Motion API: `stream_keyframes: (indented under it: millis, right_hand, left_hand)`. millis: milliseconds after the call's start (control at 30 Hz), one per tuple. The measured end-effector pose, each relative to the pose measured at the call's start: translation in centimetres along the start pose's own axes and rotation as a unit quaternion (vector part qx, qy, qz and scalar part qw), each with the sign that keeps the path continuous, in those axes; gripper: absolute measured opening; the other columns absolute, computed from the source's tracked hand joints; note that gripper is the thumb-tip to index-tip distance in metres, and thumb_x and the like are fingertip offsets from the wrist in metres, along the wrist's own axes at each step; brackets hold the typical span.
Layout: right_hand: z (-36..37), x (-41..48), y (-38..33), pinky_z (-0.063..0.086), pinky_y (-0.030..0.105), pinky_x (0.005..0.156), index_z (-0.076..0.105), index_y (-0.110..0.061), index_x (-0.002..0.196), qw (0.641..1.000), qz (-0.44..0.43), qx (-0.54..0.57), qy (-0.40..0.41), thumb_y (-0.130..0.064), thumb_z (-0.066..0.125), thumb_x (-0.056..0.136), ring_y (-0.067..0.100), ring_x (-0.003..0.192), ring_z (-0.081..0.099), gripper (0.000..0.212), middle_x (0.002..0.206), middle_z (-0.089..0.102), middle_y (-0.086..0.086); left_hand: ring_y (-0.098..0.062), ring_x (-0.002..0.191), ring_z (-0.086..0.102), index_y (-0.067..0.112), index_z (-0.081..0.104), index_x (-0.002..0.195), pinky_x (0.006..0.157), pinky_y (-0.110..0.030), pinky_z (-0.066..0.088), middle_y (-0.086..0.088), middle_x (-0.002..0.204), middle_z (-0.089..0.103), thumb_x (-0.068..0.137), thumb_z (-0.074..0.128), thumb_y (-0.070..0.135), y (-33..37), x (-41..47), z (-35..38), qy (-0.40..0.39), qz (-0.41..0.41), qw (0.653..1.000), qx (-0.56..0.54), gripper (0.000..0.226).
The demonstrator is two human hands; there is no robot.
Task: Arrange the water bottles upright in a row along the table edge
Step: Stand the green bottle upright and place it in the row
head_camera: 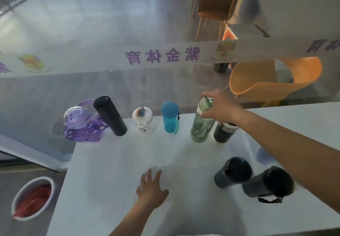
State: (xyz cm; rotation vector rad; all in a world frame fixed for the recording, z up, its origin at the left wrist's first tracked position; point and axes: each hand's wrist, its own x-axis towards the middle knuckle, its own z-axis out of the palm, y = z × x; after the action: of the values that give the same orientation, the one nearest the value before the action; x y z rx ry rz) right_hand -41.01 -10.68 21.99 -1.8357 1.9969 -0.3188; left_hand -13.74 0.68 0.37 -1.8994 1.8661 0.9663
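Upright bottles line the far edge of the white table (pixel 119 162): a purple bottle (pixel 81 127), a black flask (pixel 110 118), a small white bottle (pixel 143 120), a blue bottle (pixel 170 117), a green translucent bottle (pixel 201 127) and a dark bottle (pixel 223 132) partly hidden under my right wrist. My right hand (pixel 219 107) grips the top of the green bottle. My left hand (pixel 151 188) rests flat on the table, fingers spread, holding nothing. Nearer on the right stand a dark bottle (pixel 233 172) and a dark bottle with a strap (pixel 268 182).
A glass wall with a white banner (pixel 165 55) runs right behind the row. Orange chairs (pixel 276 77) stand beyond the glass. A white bin (pixel 32 199) with red contents sits on the floor to the left of the table.
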Motion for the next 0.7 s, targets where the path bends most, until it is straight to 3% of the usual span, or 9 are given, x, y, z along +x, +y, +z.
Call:
stream_keyframes:
  millis: [233,700]
  right_hand:
    - [0.9,6.2,3.0,0.038,0.031,0.079,0.045,-0.027,0.139,0.999,-0.029,-0.033,-0.013,-0.029,0.072,0.076,0.026,0.104,0.053,0.069,0.130,0.046,0.007]
    - [1.7,8.3,4.5,0.046,0.035,0.082,0.045,-0.030,0.137,0.998,-0.064,-0.005,-0.011,-0.036,0.073,0.075,0.028,0.103,0.054,0.068,0.124,0.047,0.007]
  left_hand:
    - [-0.029,0.149,-0.016,0.051,-0.008,0.149,0.111,-0.059,0.026,0.004,0.161,-0.024,0.088,0.053,0.055,3.9,1.1,1.5,0.001,-0.068,0.998,0.005,0.086]
    - [-0.026,0.149,-0.018,0.055,-0.009,0.147,0.111,-0.061,0.021,0.005,0.160,-0.026,0.088,0.051,0.058,5.0,0.9,2.4,0.033,-0.093,0.995,-0.010,0.084]
